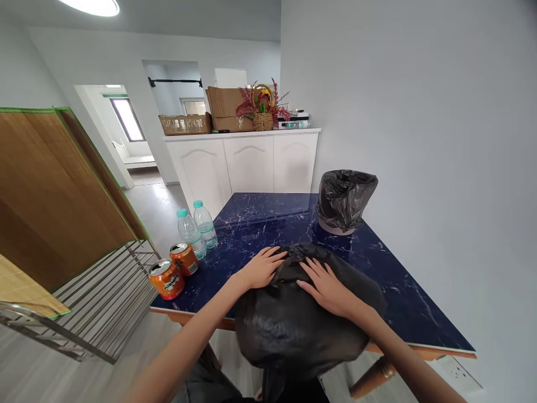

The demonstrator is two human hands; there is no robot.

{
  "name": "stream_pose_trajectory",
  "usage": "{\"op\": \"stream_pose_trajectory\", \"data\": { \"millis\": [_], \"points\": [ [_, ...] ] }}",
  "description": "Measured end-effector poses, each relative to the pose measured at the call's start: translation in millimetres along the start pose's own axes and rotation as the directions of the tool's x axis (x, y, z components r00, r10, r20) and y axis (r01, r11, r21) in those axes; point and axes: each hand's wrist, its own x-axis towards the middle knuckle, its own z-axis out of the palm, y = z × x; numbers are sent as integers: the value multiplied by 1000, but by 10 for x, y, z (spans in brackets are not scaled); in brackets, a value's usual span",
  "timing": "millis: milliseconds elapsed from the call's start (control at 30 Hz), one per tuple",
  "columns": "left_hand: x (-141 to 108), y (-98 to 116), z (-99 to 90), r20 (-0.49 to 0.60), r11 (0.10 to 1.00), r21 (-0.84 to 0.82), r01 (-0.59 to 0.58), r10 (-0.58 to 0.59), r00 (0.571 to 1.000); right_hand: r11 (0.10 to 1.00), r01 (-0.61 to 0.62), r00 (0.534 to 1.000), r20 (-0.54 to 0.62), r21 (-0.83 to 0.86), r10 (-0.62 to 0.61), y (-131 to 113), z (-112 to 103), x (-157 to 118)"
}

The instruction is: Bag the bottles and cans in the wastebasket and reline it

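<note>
**Both palms flat on the black bag**

Your left hand (262, 268) and right hand (325, 288) lie open on top of the black bag (293, 324), fingers spread, pressing rather than gripping; nothing is pinched. The bag sits at the near edge of the blue table (390, 280), its bulk hanging over toward you. With no real hold, the slick plastic may slide off the edge if you push down or forward. Two orange cans (166, 278) and two water bottles (197, 226) stand near your left elbow; a wide sweep could topple them. A bin lined in black (344, 200) stands farther back.
</note>
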Motion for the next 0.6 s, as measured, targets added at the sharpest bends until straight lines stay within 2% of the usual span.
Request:
{"op": "stream_pose_trajectory", "data": {
  "millis": [67, 133, 200, 267, 333, 400, 500, 600],
  "points": [
    [-77, -98, 173, 11, 992, 65, 104, -105, 994, 998, -37, 999, 13, -47, 38, 145, 66, 76],
    [-196, -185, 254, -53, 957, 126, 261, -256, 965, 998, -42, 999, 1, -55, 42, 203, 61, 75],
    [-308, -217, 255, -147, 907, 165, 387, -366, 919, 999, -5, 1000, -23, -49, 4, 129, 16, 12],
    [-385, -184, 199, -224, 877, 183, 445, -403, 887, 997, 69, 995, -75, -19, -70, -69, -30, -88],
    [-427, -123, 118, -253, 885, 190, 425, -374, 892, 986, 161, 980, -124, 31, -156, -332, -49, -191],
    [-465, -96, 44, -215, 924, 186, 335, -295, 931, 967, 242, 967, -99, 82, -233, -568, -31, -273],
    [-580, -194, 0, -93, 968, 157, 197, -184, 979, 949, 283, 952, 84, 136, -296, -712, 35, -347],
    [-771, -373, 65, -46, 960, 140, 244, -239, 970, 966, 230, 936, 244, 121, -254, -620, 78, -426]
  ]
}}
